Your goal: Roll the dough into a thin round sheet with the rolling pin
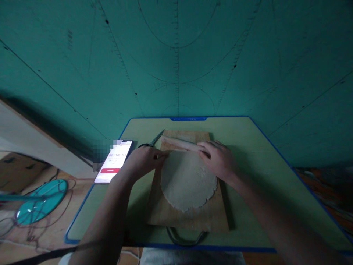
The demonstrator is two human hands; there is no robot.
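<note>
A thin, roughly round sheet of dough (187, 184) with a ragged edge lies on a wooden cutting board (190, 222). My left hand (147, 160) is at its upper left edge, thumb and fingers pinched on the dough. Across the far part of the board, slightly slanted, is a floury rolling pin (179, 142). My right hand (216, 156) is closed around the pin's right end, its thumb side close to the dough. Just beyond my left hand are scissors (156, 140), their blades pointing toward the board's far left corner and their handles partly hidden.
A phone (114, 162) with a lit timer screen lies at the left of the blue-edged table (256, 206). The board's metal handle (186, 241) faces me. A green marked wall (176, 73) rises behind the table. Cables and a turquoise round base (42, 202) are on the floor at left.
</note>
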